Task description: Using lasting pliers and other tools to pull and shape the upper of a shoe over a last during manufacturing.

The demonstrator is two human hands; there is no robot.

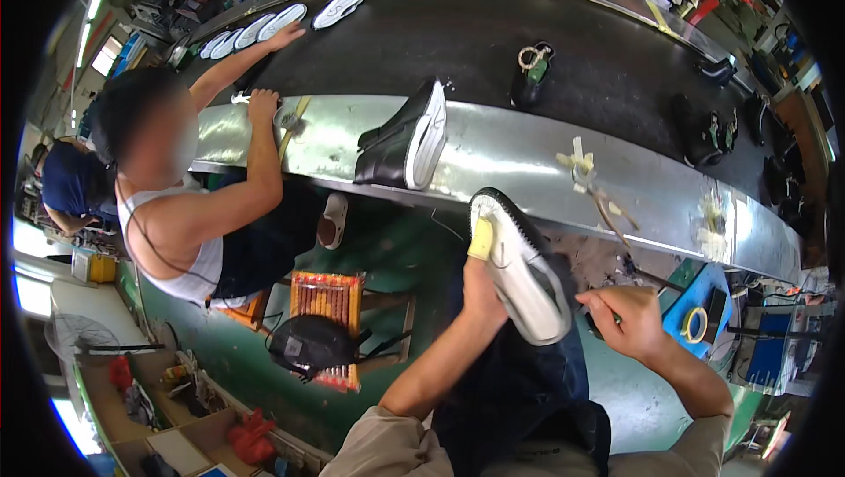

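Note:
My left hand [484, 288] grips a shoe [526, 279] with its pale sole turned up and a dark edge around the toe. A yellow wrap [481, 238] shows at that hand's fingers, against the sole. To the right of the shoe and apart from it, my right hand [627, 320] is closed, thumb against curled fingers. A small dark tip shows by the thumb, but I cannot make out what it belongs to. Beyond the held shoe, a black boot [387, 147] with a white sole lies tipped on its side on the metal bench edge [493, 147].
A co-worker [189, 213] on the left reaches toward white soles [339, 8] on the black belt [422, 37]. Dark shoes [700, 134] stand at the right. A blue tray [678, 310] with a tape roll [694, 325] is beside my right arm. A black bag [310, 342] rests on a stool [326, 292].

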